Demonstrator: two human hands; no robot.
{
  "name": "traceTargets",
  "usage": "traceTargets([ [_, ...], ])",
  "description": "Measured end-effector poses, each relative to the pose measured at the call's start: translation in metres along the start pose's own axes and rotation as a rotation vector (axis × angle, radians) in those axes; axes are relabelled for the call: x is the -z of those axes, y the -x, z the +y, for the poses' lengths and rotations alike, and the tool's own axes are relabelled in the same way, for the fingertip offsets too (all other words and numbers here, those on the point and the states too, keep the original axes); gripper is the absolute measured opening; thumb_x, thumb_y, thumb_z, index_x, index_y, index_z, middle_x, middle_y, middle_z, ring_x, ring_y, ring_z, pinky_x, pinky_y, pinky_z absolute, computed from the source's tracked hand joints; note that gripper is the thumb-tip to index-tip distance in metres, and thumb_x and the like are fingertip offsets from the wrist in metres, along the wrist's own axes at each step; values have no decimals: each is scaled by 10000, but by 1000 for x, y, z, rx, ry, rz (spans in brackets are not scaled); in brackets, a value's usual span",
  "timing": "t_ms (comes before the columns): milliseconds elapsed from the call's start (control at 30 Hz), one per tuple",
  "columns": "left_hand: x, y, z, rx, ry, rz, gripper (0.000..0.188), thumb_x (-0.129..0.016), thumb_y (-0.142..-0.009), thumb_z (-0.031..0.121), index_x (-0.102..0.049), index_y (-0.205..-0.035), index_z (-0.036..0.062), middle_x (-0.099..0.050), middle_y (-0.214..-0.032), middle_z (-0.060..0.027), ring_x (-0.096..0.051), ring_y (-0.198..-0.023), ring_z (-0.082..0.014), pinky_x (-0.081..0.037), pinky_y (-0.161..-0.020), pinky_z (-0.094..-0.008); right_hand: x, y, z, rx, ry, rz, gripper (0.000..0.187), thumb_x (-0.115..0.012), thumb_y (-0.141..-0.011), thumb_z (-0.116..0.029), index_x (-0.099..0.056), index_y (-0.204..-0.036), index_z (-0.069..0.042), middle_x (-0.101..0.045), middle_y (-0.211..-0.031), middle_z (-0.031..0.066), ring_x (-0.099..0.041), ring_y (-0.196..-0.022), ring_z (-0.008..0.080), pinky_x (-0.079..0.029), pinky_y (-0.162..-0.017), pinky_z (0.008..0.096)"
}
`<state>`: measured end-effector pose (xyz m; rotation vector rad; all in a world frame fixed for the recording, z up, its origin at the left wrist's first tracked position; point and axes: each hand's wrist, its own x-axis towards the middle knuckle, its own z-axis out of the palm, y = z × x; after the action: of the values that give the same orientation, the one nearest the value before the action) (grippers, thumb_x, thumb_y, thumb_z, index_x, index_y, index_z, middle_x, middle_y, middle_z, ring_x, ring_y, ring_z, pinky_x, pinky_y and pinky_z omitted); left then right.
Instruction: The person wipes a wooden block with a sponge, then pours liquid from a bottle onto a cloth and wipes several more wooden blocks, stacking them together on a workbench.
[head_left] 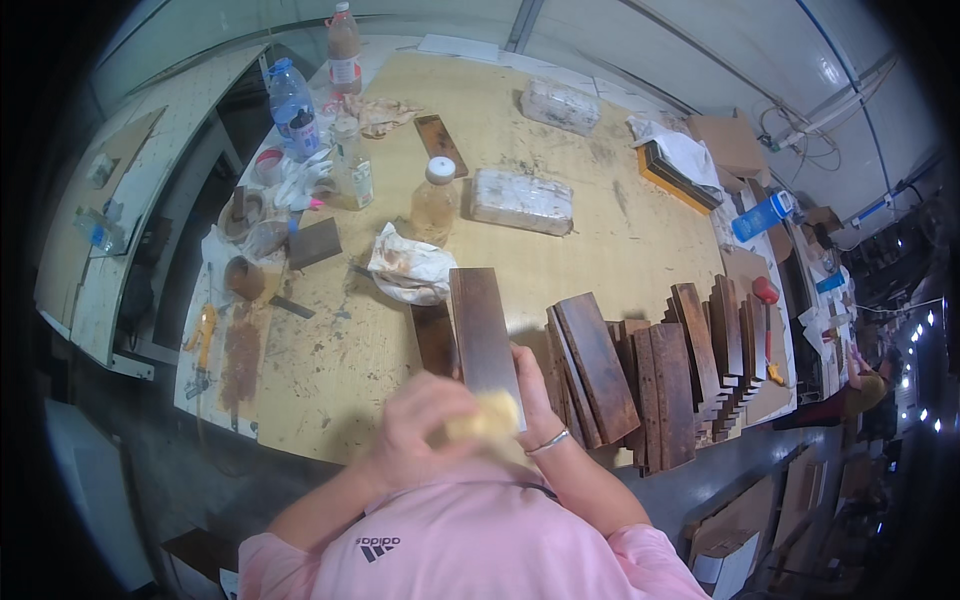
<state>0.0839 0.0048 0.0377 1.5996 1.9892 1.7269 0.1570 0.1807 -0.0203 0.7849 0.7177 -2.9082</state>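
Note:
My left hand (pixel 422 412), blurred by motion, is closed on a pale yellow sponge (pixel 487 415) at the near end of a dark brown wooden board (pixel 483 320). My right hand (pixel 534 388) grips that board along its right edge, its fingers partly hidden behind the wood. The board is held tilted up at the table's near edge. Partly behind it, another dark board (pixel 433 338) lies on the table. Just beyond, a crumpled white cloth (pixel 411 263) shows brown stains.
Several dark boards (pixel 597 365) lean in rows at the right. Two wrapped blocks (pixel 522 200) rest on the wooden tabletop (pixel 620 240). A white-capped bottle (pixel 434 208) stands ahead; a water bottle (pixel 293 108) and a brown cup (pixel 243 277) are at left.

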Motion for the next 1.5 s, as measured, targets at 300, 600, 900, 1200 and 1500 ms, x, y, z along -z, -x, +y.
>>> traceTargets([
  [300,14,-1,-70,518,186,496,321,-709,-775,-33,-624,-1079,25,-634,-1040,-38,-589,-917,-129,-481,-798,-283,-27,60,-11,-40,64,166,458,-404,-1006,-309,-601,-1207,52,-673,-1077,147,-663,-901,268,-560,-796,367],
  [600,23,35,-79,599,227,448,351,-678,-781,-114,-601,-1108,-13,-600,-1081,-59,-569,-1000,-122,-441,-786,-248,-5,116,-64,780,1957,994,466,-706,-772,-231,-652,-1213,-92,-579,-945,108,-594,-809,298,-520,-661,401],
  [900,25,30,-64,588,315,479,347,-656,-819,-99,-572,-1150,-32,-599,-1087,-76,-580,-971,-120,-469,-819,-253,-18,51,0,743,1875,510,557,-743,-782,-292,-591,-1245,-23,-619,-1017,173,-645,-810,316,-536,-693,406],
  [1200,39,51,-52,597,362,517,317,-663,-836,-72,-573,-1137,-36,-607,-1065,-77,-591,-932,-109,-488,-792,-236,6,-51,49,320,1985,463,861,-805,-686,-504,-459,-1254,41,-590,-1091,214,-652,-924,369,-542,-749,460],
  [1500,39,62,-56,646,348,543,302,-697,-826,-40,-597,-1110,-18,-615,-1038,-63,-599,-913,-109,-491,-779,-247,22,-20,8,14,924,288,493,-787,-772,-130,-512,-1158,8,-656,-1014,149,-664,-941,236,-552,-828,367],
])
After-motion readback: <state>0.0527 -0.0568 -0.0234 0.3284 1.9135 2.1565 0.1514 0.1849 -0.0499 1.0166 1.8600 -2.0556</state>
